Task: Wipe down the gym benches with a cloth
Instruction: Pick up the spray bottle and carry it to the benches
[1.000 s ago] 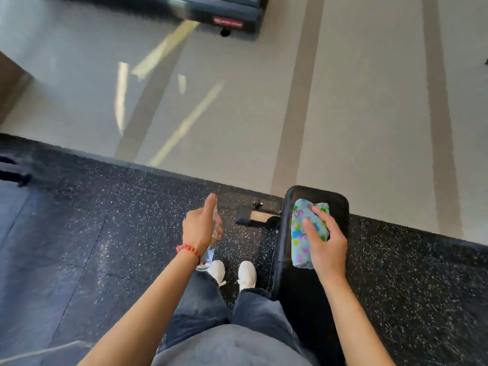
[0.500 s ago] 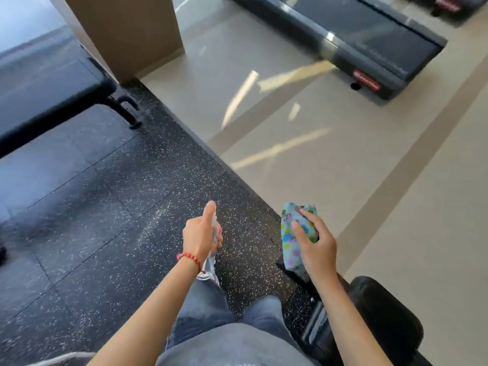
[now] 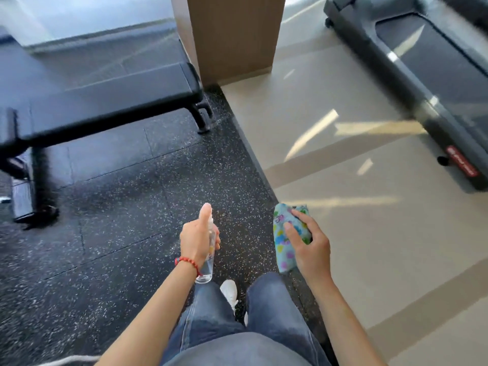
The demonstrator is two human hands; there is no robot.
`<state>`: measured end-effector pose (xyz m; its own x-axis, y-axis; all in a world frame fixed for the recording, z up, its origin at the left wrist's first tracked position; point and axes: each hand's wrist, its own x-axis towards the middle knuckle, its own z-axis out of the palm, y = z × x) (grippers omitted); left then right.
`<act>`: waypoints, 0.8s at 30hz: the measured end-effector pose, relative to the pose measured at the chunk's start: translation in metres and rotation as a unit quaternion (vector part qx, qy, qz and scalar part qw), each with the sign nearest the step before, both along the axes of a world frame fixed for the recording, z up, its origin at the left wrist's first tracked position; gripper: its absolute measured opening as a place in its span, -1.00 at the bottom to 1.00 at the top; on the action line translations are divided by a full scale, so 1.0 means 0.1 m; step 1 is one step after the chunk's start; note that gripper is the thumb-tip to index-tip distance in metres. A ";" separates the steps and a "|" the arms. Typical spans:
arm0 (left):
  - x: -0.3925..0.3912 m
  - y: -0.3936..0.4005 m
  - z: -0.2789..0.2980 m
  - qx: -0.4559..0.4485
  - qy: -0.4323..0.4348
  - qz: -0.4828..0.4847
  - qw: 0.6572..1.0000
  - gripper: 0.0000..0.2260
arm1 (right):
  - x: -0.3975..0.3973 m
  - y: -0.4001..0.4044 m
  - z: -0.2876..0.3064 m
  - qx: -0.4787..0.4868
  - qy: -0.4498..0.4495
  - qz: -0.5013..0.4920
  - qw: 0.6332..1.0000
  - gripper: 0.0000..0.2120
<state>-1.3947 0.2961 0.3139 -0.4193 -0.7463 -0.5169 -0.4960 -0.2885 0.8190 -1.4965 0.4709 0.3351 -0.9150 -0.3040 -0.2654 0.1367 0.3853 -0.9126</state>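
Observation:
A long black padded gym bench [image 3: 105, 101] stands at the upper left on the speckled rubber floor [image 3: 126, 207]. My left hand [image 3: 198, 239] grips a small clear spray bottle [image 3: 207, 265], with the forefinger stretched up over its top. My right hand [image 3: 309, 247] holds a folded light-blue cloth [image 3: 284, 241] with coloured prints, in the air above the floor and well short of the bench. The bench wiped a moment ago is out of view.
A brown wooden pillar [image 3: 232, 35] rises at the top centre, next to the bench's foot [image 3: 203, 120]. A black treadmill [image 3: 427, 83] lies on the beige floor [image 3: 343, 233] at the right. My jeans and a white shoe [image 3: 229, 289] show below.
My view has swung left, away from the bench I was wiping. My right hand lifted the cloth off that pad. The other bench, the pillar and the treadmill have come into view.

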 end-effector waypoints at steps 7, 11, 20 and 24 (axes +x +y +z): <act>-0.69 -0.70 -0.06 0.009 -0.011 0.080 0.997 -0.37 | -0.97 -0.82 -0.11 -0.001 0.009 0.060 0.998 -0.78; -1.27 -1.14 0.02 -0.004 0.007 0.117 0.993 -0.38 | -1.66 -1.34 -0.11 -0.015 0.013 0.103 0.994 -0.75; -2.08 -2.03 0.22 -0.018 0.033 0.205 0.978 -0.41 | -2.71 -2.45 0.14 -0.019 0.014 0.178 0.984 -0.77; -2.32 -2.59 0.17 -0.010 0.024 0.223 0.974 -0.42 | -2.98 -2.99 0.07 -0.005 0.003 0.185 0.983 -0.77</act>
<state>-1.6262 0.0372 0.3311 -0.0744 -0.8697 -0.4879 -0.2854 -0.4503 0.8461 -1.7941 0.1714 0.3420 -0.7430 -0.6184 -0.2560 -0.0162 0.3989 -0.9168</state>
